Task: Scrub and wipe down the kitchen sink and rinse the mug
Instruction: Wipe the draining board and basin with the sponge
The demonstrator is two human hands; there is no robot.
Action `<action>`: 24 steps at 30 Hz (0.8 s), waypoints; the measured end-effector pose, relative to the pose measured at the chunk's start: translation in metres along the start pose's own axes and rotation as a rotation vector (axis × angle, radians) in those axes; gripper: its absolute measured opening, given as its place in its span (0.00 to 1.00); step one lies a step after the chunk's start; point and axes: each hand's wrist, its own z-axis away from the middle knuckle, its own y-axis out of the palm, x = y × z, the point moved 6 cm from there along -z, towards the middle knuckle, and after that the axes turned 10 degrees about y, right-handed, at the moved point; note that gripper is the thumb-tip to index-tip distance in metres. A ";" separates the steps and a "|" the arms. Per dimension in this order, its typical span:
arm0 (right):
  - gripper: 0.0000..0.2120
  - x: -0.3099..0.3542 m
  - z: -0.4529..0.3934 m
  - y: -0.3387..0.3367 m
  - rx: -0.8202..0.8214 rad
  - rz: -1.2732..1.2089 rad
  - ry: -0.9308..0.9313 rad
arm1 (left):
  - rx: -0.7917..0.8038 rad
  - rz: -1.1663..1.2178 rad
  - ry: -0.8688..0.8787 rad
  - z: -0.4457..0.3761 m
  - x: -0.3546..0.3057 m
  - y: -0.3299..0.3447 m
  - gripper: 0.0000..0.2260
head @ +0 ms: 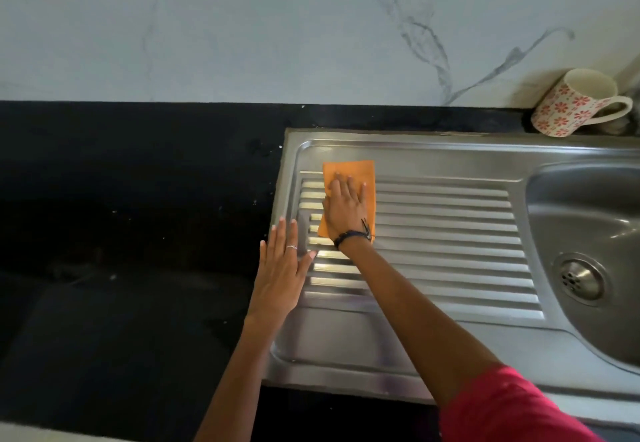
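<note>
The right hand lies flat, fingers straight, pressing an orange cloth onto the ribbed drainboard of the steel sink, near its far left corner. The left hand is also open, fingers extended, resting at the drainboard's left edge where the steel meets the black counter; it holds nothing. The basin with its drain sits to the right, and the flower-patterned mug stands on the counter behind the sink, at the far right by the marble-look wall, well apart from both hands

The main risk, as I judge it, is an incomplete wipe. A flat palm on a folded cloth tends to skim the tops of the ridges and leave the grooves between them untouched, and the corner channel around the ribs is easy to miss. Because the cloth is only pressed, not gripped, a quick stroke across the ribs could let it bunch up or slide out from under the palm. Strokes running left could push any grime or water over the rim onto the counter, where white specks already show. A wide sweep toward the back right could knock the mug, which stands close to the sink's rear edge. The mug also looks not yet rinsed, so it may be forgotten
</note>
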 end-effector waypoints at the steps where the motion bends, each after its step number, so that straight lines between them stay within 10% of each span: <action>1: 0.17 0.012 0.000 0.004 0.003 -0.015 -0.023 | 0.004 -0.002 -0.006 0.001 0.004 0.000 0.28; 14: 0.21 0.032 0.034 0.021 0.044 -0.028 -0.291 | 0.006 -0.003 -0.075 0.027 0.006 -0.002 0.27; 24: 0.15 -0.091 0.025 -0.038 -0.135 -0.018 -0.104 | -0.016 0.024 0.002 0.037 -0.061 0.020 0.25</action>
